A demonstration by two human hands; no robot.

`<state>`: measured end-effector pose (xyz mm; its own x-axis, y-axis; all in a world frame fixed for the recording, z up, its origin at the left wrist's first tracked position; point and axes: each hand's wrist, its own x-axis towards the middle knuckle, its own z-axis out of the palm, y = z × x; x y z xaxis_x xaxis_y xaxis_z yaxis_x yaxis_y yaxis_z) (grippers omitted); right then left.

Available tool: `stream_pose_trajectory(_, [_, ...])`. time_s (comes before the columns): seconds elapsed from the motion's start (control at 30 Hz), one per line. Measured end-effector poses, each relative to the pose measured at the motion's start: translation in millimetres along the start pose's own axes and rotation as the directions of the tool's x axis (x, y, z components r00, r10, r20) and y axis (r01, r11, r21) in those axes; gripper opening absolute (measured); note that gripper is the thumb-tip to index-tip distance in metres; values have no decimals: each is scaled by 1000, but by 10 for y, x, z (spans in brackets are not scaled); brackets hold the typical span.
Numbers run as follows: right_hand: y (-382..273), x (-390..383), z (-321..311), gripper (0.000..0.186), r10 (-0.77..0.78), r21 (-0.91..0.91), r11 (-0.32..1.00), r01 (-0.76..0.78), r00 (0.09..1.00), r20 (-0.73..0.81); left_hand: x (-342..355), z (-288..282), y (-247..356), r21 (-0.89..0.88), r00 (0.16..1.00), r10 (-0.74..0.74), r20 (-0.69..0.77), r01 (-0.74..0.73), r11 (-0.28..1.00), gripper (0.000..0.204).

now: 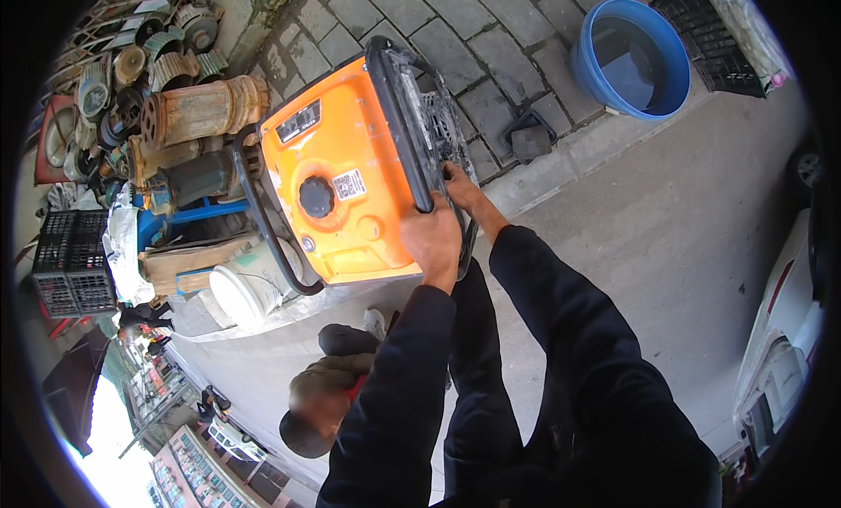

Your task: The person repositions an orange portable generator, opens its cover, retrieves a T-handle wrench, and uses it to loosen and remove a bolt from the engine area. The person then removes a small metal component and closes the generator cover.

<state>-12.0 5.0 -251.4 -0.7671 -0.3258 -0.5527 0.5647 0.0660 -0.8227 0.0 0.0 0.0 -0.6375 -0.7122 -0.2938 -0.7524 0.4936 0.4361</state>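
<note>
Dark sleeves (578, 324) reach forward from the person wearing the camera. The left hand (432, 243) is closed on the black tubular frame (399, 123) of an orange generator (372, 149), at the frame's near corner. The right hand (462, 191) is at the generator's end panel (438, 118), fingers bent against it; whether they grip a part there cannot be told.

The generator stands directly ahead of the person, at the edge of the grey paving (504, 57), its tank topped by a round black cap (316, 196). To its right sits a small black tray (528, 140) with something grey inside; beyond that is a blue tub (631, 57) holding water, beside a black crate (714, 39).

Left of the generator are a white bucket (241, 298) and a heap of rusty motor casings (201, 109), with another black crate (74, 263) past them. Lower left, another person (337, 381) in a dark cap is near the left sleeve. A white car (775, 359) is at far right; a reddish building (206, 473) lies farthest off, at lower left.
</note>
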Motion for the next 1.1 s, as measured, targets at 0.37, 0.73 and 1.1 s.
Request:
stream_pose_trajectory(0.37, [-297,-172,-46,53,135,298,941,-159,986,99,0,-15,-63,-51,1000,20,3,-20,998,40])
stream_pose_trajectory(0.73, [-216,-498,6,52,-121,-129,984,120,993,-5,2,-42,-64,-79,999,-1,52,6,997,36])
stream_pose_trajectory(1.1, [260,-567,-57,58,-349,-352,886,303,934,-74,-17,2,-168,-77,994,-50,96,57,995,60])
